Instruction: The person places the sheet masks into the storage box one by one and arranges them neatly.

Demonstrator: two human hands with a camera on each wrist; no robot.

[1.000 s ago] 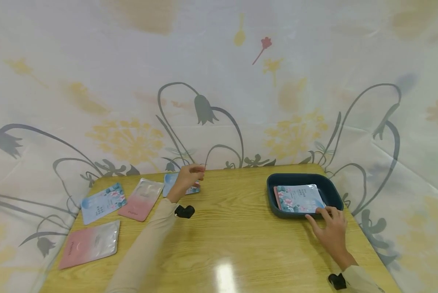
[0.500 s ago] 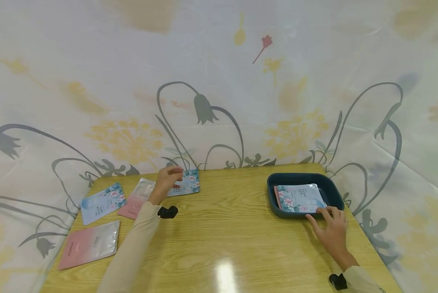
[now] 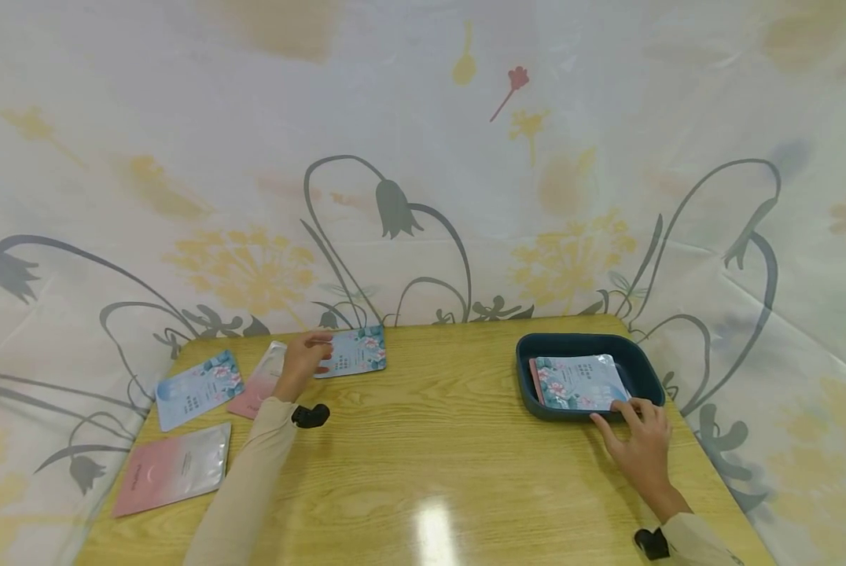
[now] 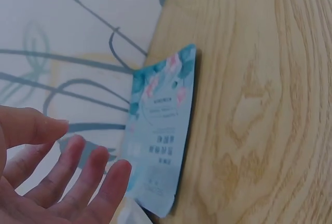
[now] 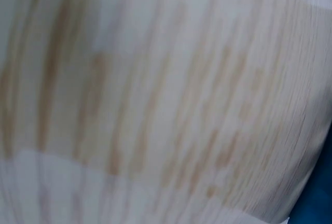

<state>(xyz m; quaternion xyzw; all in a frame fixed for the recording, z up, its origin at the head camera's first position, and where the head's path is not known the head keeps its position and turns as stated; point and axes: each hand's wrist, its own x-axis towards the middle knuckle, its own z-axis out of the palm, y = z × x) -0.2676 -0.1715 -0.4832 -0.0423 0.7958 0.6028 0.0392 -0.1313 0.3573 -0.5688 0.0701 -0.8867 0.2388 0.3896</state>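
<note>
My left hand point(image 3: 303, 363) hovers over the left end of a blue floral sheet mask packet point(image 3: 359, 354) at the table's back edge. In the left wrist view its fingers point(image 4: 88, 175) are spread and loosely bent, with nothing between them. At the right, my right hand point(image 3: 638, 452) grips the front rim of a dark blue tray point(image 3: 642, 377), fingertips over the rim and thumb at the outer wall. Inside the tray lies another blue floral packet point(image 3: 582, 383) over a pink one point(image 3: 535, 381). The right wrist view shows mostly blurred wood grain and a tray edge point(image 5: 316, 198).
To the left lie a blue floral packet point(image 3: 196, 391), a pink-and-silver packet point(image 3: 175, 469), and another pink-and-silver packet point(image 3: 253, 389) partly behind my left hand. A patterned cloth point(image 3: 423, 157) hangs behind the wooden table point(image 3: 451, 440).
My left hand has moved left across the back blue packet, uncovering its floral end and covering more of the pink packet beside it. My right hand has stayed at the tray rim.
</note>
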